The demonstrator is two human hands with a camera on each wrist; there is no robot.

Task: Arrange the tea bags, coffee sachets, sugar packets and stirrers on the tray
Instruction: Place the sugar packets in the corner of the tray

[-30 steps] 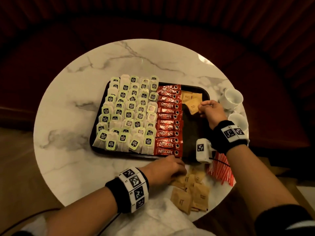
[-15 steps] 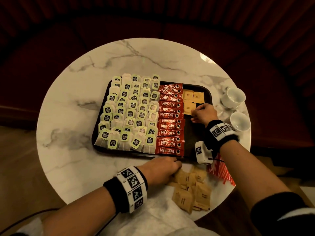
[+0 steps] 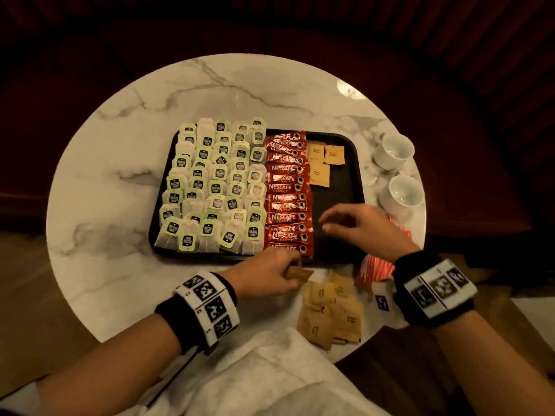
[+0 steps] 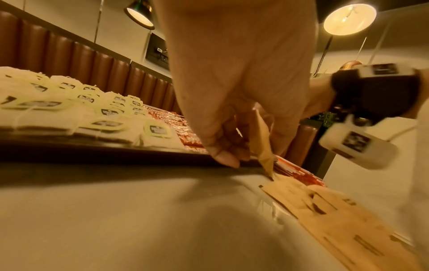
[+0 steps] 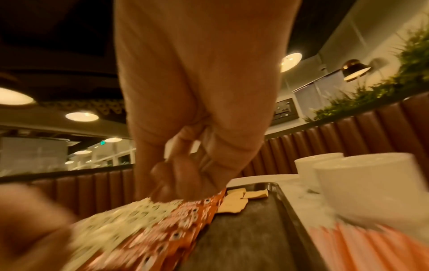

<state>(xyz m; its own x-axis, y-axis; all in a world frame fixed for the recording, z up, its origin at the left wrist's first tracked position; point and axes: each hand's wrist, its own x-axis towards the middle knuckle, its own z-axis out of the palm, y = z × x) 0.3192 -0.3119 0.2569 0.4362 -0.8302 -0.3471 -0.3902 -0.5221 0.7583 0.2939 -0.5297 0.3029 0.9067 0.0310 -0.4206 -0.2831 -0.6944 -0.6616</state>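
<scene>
Round marble table [image 3: 120, 181], black tray [image 3: 339, 187] with its right strip bare beyond three sugar packets [image 3: 319, 174].
Left hand [image 3: 264, 274] pinches a brown packet [image 3: 298, 274] at the tray's near rim; the left wrist view shows it standing on edge, corner down. Right hand [image 3: 365, 228] hovers loose-fingered and holding nothing over bare tray.

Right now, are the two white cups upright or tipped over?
Upright. Both white cups stand on the table beside the tray, open mouths facing up.
</scene>
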